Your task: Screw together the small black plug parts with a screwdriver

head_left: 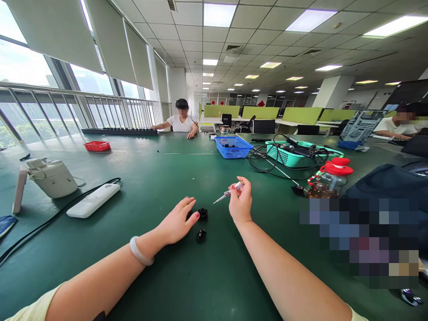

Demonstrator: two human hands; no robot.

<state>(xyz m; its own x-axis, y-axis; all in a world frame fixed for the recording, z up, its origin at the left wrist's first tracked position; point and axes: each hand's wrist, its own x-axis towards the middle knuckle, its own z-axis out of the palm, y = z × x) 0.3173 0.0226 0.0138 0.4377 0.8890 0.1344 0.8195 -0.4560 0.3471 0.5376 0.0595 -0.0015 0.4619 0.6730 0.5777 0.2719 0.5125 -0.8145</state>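
My right hand (pixel 241 203) is closed round the clear handle of a screwdriver (pixel 228 193), whose thin metal tip points down and to the left above the green tabletop (pixel 160 276). On the left, my left hand (pixel 179 219) lies with fingers stretched out, palm down. Its thumb is at the edge of a small black round part (pixel 203 214); whether it touches cannot be made out. A second small black part (pixel 201 236), with shiny bits on top, sits just nearer to me. The screwdriver tip is apart from both parts.
A white power bank (pixel 94 200) with a black strap and a cream container (pixel 51 178) stand left. Farther off are a red tray (pixel 96 146), a blue basket (pixel 233 147) and a teal basket (pixel 287 156) with cables. A red-lidded jar (pixel 329 180) stands right. Two people sit beyond.
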